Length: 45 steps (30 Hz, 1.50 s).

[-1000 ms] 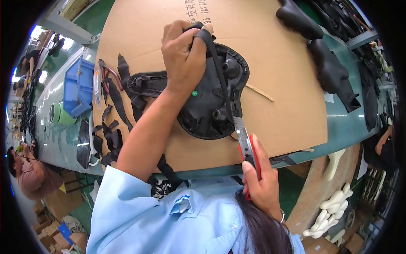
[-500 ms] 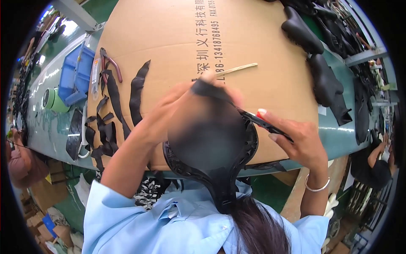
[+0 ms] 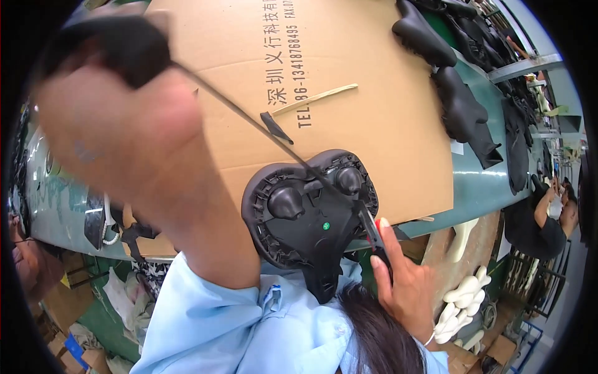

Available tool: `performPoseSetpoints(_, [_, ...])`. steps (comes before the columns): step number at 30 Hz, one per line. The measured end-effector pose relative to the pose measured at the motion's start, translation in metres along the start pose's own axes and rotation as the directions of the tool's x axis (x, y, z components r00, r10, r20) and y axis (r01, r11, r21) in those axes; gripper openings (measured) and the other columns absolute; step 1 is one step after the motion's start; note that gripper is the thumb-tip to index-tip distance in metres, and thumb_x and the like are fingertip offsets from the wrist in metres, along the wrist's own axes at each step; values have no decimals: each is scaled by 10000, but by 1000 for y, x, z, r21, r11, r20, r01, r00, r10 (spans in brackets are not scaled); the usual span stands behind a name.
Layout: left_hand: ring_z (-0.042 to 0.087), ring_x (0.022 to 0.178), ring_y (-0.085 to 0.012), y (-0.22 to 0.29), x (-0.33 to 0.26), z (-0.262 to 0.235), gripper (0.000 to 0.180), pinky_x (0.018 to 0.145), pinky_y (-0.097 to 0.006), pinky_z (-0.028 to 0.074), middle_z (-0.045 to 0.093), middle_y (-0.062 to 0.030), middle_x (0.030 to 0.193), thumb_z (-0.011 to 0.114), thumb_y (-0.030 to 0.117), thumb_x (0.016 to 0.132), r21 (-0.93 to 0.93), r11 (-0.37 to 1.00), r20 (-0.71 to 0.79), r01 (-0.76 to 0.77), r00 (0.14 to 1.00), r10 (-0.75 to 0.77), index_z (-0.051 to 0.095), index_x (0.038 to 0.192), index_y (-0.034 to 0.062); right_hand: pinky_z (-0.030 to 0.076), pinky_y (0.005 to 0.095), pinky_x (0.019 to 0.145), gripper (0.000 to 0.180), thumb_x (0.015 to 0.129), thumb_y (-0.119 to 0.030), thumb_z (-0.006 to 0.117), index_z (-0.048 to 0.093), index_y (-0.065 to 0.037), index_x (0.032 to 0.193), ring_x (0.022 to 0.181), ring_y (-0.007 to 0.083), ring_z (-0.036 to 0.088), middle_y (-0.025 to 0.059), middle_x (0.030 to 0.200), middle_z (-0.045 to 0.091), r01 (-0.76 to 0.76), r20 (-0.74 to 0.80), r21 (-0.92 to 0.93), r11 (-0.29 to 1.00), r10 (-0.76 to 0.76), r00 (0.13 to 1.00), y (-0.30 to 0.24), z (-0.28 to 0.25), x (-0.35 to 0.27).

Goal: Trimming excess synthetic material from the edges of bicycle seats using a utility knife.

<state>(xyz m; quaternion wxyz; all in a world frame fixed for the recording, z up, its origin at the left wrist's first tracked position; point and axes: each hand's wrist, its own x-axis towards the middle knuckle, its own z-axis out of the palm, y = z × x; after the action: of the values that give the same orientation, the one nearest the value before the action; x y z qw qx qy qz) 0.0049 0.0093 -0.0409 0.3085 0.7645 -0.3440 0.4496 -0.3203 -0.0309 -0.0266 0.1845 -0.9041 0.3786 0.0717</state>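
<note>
Holding a black strip (image 3: 243, 110) taut, the left hand (image 3: 131, 118) hangs high at the far left. Its outline is blurred, but the fingers look clamped around a dark bunch of the same material; that grip lets the strip run straight to the saddle instead of sagging. The black saddle (image 3: 299, 240) lies underside up at the near edge of the cardboard (image 3: 374, 131), which probably shields the table (image 3: 473, 187). Its wide end faces far and its narrow nose points at the blue shirt (image 3: 212, 318), perhaps braced there because neither hand is wrapped around it; contact is hard to tell. At right, the right hand (image 3: 408, 287) has its fingers closed on a red-and-black utility knife (image 3: 374, 240), blade forward beside the saddle's rim, seemingly so it sits close to the strip. Whether blade and strip touch is unclear. Farther off, a pale strip (image 3: 317, 100) and a black scrap (image 3: 277, 128) lie loose.
</note>
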Motion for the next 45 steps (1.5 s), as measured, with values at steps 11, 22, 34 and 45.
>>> performPoseSetpoints(11, [595,693,-357,-16,-59,0,240,684,-411,476,596,-160,732,659,212,775,-224,974,479,-27,868,134,617,920,25,495,278,803,894,786,-119,741,176,21,1465,974,209,606,178,1230,575,101,-296,780,618,221,929,9,57,24])
performPoseSetpoints(22, [668,941,-235,-68,-10,85,558,899,-374,543,651,-139,1109,685,313,857,-55,-292,989,955,13,-146,502,1262,-24,483,251,559,527,955,-133,534,294,-18,1409,610,114,557,47,780,547,411,-527,844,345,395,752,22,5,122])
performPoseSetpoints(34, [416,1278,-323,139,13,256,798,1019,-437,366,489,-150,1316,834,361,655,-672,671,622,313,730,283,459,1323,137,517,276,575,406,935,-81,519,337,18,1285,599,136,578,77,815,547,199,-320,943,268,552,770,45,81,94])
performPoseSetpoints(45, [583,1016,-371,189,26,238,522,803,-429,484,587,-126,1122,663,326,826,-733,610,481,300,863,153,447,1276,176,526,287,585,436,923,-93,548,332,43,1276,617,159,599,104,817,560,183,-293,952,247,553,780,47,82,92])
